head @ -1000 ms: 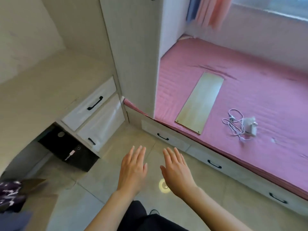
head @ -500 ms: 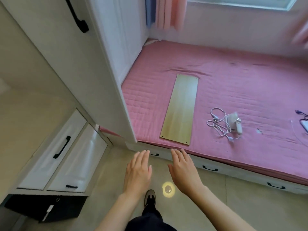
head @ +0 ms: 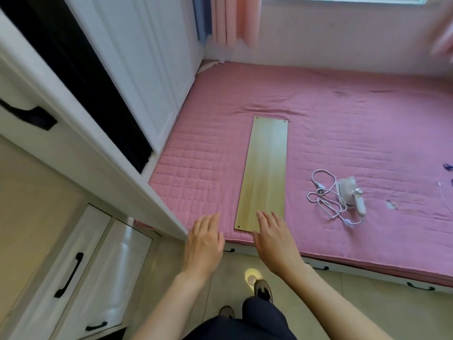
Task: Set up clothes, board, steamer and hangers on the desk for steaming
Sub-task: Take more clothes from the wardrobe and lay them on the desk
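Since the earlier frames the view is swinging from the desk and drawers toward the bed; both hands are now reaching over the bed's front edge instead of hanging over the floor.

Nearest: two feet in dark shoes (head: 263, 289) are standing on the tile floor (head: 367, 290), with a bright light spot just in front of them. Left hand (head: 203, 244) and right hand (head: 274, 241) are both hovering flat, fingers straight and relaxed, a small gap between them, holding nothing. Right fingertips are overlapping the near end of the board (head: 264, 173); can't tell if they're touching. Left hand is sitting just left of the board, over the mattress edge.

One board, long and pale wood, is lying flat on the pink bed (head: 355, 133), long axis running away from the viewer, near end close to the bed edge. Bare mattress on both sides.

One white steamer (head: 350, 195) is lying right of the board, well apart from it, its white cord (head: 323, 195) coiling loosely between them.

Left: white wardrobe (head: 147, 69) flush against the bed, corner close to the left hand. Two drawers (head: 81, 266) with black handles lower left. Bed-base drawers under the front edge. Far: pink curtains (head: 232, 20) at the wall.
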The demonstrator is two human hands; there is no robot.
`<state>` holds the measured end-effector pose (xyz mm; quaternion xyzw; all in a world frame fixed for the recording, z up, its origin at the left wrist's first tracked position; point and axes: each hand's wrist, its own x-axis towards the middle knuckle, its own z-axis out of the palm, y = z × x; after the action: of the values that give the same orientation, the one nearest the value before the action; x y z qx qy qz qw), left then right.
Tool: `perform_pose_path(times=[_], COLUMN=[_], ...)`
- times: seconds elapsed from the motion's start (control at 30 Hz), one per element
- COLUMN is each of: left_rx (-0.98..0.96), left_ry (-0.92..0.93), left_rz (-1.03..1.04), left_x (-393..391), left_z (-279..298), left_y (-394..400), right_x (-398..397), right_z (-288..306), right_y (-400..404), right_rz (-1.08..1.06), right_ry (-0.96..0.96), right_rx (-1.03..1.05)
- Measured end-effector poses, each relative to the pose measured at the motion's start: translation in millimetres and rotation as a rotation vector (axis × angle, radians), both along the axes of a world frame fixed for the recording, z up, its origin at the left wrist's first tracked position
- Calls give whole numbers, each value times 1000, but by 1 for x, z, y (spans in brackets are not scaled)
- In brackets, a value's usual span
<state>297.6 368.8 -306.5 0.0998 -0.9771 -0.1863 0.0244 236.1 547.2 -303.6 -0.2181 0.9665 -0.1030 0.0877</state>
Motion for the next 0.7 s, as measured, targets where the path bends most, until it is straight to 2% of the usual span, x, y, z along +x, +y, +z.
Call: perform_pose_path(times=[0.17,0.43,0.7], left_rx=[12,-4,-43], left_ry=[-21,-3,94], left_rz=[68,283,551], left_x=[-51,-123,-185], left_z=[-1,10,48], left_y=[-1,1,-39], right_x=[-66,-172,-256], right_z=[-4,27,54], right_y=[-7,-25,-93], right_rz=[89,353,603], right_ry=[-8,-18,40], right_rx=[18,30,-69])
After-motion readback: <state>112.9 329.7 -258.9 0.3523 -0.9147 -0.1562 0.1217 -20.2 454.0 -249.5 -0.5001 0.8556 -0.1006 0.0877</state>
